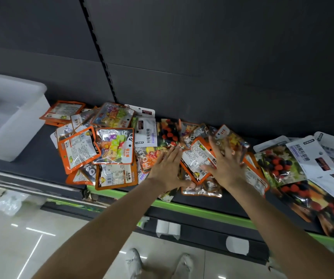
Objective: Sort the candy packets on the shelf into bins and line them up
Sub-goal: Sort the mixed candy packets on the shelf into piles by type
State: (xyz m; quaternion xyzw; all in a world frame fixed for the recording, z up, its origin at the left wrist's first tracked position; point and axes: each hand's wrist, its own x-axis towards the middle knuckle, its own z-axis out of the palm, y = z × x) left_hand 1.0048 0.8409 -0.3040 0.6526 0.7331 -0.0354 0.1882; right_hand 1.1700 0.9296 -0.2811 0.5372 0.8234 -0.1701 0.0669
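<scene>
Many packets: candy packets [113, 146] lie heaped, overlapping, across the dark shelf [37, 156]; none in the bin yet.
Bin: clear bin [11, 117] far left on shelf, looks empty.
Left hand [167, 168]: fingers straight, apart, flat on pile, likely spreading it to sort.
Right hand [225, 166]: fingers spread, pressing orange packet [196, 160], holding nothing.
Hidden: lower packets buried; right packets cut off; labels blurred.

One clear bin [11, 117], two hands, some two dozen jumbled candy packets [113, 146]
</scene>
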